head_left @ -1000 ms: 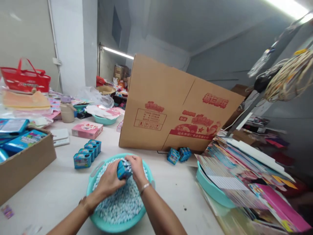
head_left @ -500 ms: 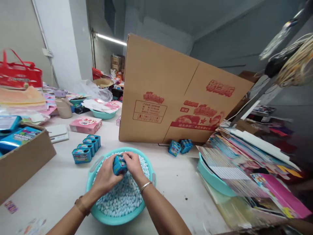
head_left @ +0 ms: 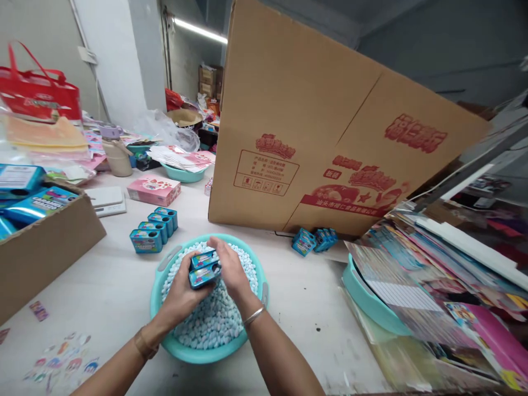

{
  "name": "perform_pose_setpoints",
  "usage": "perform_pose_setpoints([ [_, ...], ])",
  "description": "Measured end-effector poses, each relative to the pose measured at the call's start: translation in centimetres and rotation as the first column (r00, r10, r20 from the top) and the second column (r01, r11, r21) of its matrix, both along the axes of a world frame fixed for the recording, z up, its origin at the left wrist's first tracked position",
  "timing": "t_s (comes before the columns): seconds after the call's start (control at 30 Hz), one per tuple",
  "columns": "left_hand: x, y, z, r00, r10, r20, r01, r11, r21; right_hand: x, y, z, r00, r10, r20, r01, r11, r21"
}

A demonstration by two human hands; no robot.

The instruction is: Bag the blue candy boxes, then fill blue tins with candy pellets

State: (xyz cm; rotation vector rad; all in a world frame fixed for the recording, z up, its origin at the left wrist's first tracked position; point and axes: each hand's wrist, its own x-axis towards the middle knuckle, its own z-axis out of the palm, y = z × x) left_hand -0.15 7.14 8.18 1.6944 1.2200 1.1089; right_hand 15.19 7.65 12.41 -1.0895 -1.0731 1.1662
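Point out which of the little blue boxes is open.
The small blue box held in both hands over the teal basin is open, its lid lifted; the row of boxes on the table is closed.

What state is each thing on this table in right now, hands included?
Left hand: closed around the small blue box.
Right hand: gripping the same box from the other side.
Small blue box: held over the basin, lid ajar.
Teal basin: filled with pale blue pellets.
Row of blue boxes: standing closed on the table.
Big carton: upright, leaning.
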Motion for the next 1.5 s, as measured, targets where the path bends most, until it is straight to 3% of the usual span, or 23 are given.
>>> perform_pose_setpoints([
  [0.07,-0.6,-0.2,0.3,0.999,-0.001,0.046,0.003,0.999,-0.042,1.3,-0.1,0.1,0.988,0.016,-0.151,-0.034,0.993,-0.113],
  [0.13,-1.2,-0.5,0.6,0.998,0.011,0.068,-0.007,0.998,-0.065,2.1,-0.3,-0.2,0.983,-0.044,-0.181,0.012,0.984,-0.175],
  [0.23,-1.2,-1.3,1.1,0.996,-0.003,0.092,0.012,0.995,-0.103,1.4,-1.3,-1.0,0.989,-0.097,-0.110,0.082,0.988,-0.135],
  [0.4,-1.1,-2.5,1.6,0.984,-0.084,0.156,0.114,0.973,-0.199,0.1,-3.0,-2.2,0.993,0.032,-0.110,-0.039,0.997,-0.063],
  [0.5,-2.1,-2.8,1.9,0.990,-0.105,0.099,0.124,0.970,-0.207,1.8,-3.6,-2.3,0.987,-0.106,-0.122,0.093,0.990,-0.108],
  [0.6,-2.5,-2.9,2.0,0.992,-0.088,0.093,0.105,0.974,-0.200,2.2,-4.7,-1.9,0.978,-0.209,0.012,0.210,0.977,-0.032],
  [0.7,-2.2,-3.0,1.7,0.987,-0.083,0.141,0.114,0.967,-0.229,0.9,-6.1,-1.3,0.988,-0.029,0.152,0.022,0.998,0.053],
  [0.77,-2.5,-2.9,1.3,0.983,-0.092,0.158,0.133,0.952,-0.275,0.7,-6.6,-1.2,0.985,0.113,0.128,-0.120,0.991,0.049],
  [0.87,-3.8,-2.8,1.4,0.978,-0.105,0.179,0.165,0.915,-0.367,2.6,-6.8,-1.7,1.000,0.022,0.006,-0.023,0.997,0.079],
  [0.97,-4.4,-3.1,2.1,0.959,-0.095,0.267,0.212,0.865,-0.455,4.2,-7.3,-2.7,0.991,-0.124,0.041,0.121,0.991,0.059],
  [1.03,-3.8,-3.6,2.7,0.942,-0.090,0.324,0.257,0.815,-0.520,3.7,-8.1,-3.2,0.994,-0.081,0.075,0.081,0.997,0.008],
  [1.17,-2.1,-4.6,2.7,0.920,-0.177,0.350,0.359,0.741,-0.567,1.5,-10.1,-3.6,0.990,0.138,-0.019,-0.139,0.986,-0.090],
  [1.37,-3.9,-3.9,-0.1,0.932,-0.143,0.334,0.287,0.853,-0.436,4.4,-10.4,-4.0,0.998,-0.027,0.064,0.034,0.993,-0.116],
  [1.5,-4.4,-3.3,1.5,0.949,-0.136,0.286,0.251,0.872,-0.419,5.4,-9.8,-4.6,0.985,-0.163,-0.060,0.156,0.981,-0.112],
])
